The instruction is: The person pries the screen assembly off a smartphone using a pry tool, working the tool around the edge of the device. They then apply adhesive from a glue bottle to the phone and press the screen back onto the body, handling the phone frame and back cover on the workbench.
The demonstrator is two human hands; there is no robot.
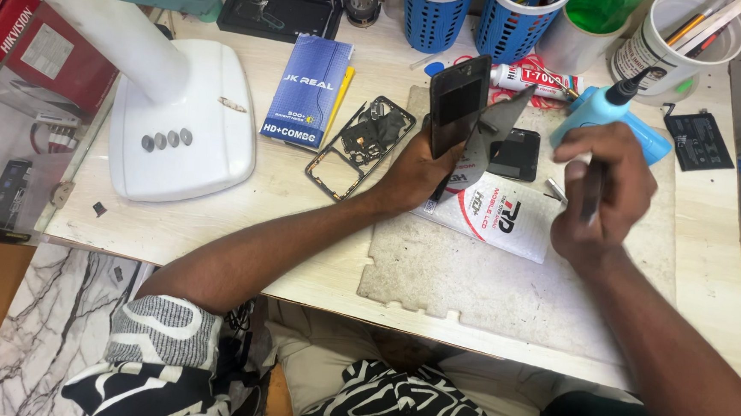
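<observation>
Holding the phone [457,102] upright above the grey mat [470,265], your left hand [416,170] is clamped around its lower edge, dark screen side facing you. Your right hand [601,192] is closed on a thin tool [593,189], blurred, just right of the phone and apart from it. You appear to be mid-disassembly, working at the phone's edge. Next move calls for a steady hold and the tool tip brought to the seam.

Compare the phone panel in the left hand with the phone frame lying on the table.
The phone panel is held upright in the left hand; the phone frame lies flat and untouched on the table. The panel is a solid dark slab; the frame is open, its inner parts showing. Both are dark and rectangular.
</observation>
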